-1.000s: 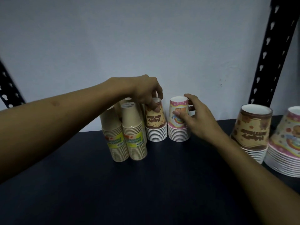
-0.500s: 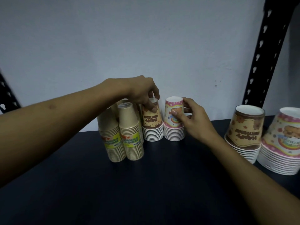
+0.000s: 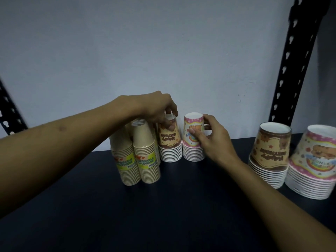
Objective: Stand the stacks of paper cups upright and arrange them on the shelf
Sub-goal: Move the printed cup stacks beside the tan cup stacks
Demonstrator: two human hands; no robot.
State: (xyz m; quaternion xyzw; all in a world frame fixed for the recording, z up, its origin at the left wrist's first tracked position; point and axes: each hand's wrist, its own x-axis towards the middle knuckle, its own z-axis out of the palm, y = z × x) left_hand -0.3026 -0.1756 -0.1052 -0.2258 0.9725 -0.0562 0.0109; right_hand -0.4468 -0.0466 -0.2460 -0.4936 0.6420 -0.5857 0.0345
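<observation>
The dark shelf (image 3: 163, 215) carries every stack, and all of them stand mouth-down on it, which looks like the steadiest way to keep tapered cups from rolling. At its right edge stand the two biggest stacks, the large pink stack (image 3: 312, 164) and the large brown stack (image 3: 269, 157), just beside each other and well apart from the hands, so they appear to wait their turn or are already set. Toward the back edge, left of centre, the tan stacks (image 3: 138, 157) in their wrappers stand touching one another. Just beside them the small brown stack (image 3: 170, 140) and the small pink stack (image 3: 193, 140) stand close together near the wall. The left hand (image 3: 156, 108) comes over the top and pinches the small brown stack with curled fingers; the right hand (image 3: 212, 135) grips the small pink stack from the side, thumb in front. Both holds seem meant to steady and square the pair into a row. Against the earlier frames little differs: both grips are the same, the right thumb sits a touch higher, and the stacks stay put.
</observation>
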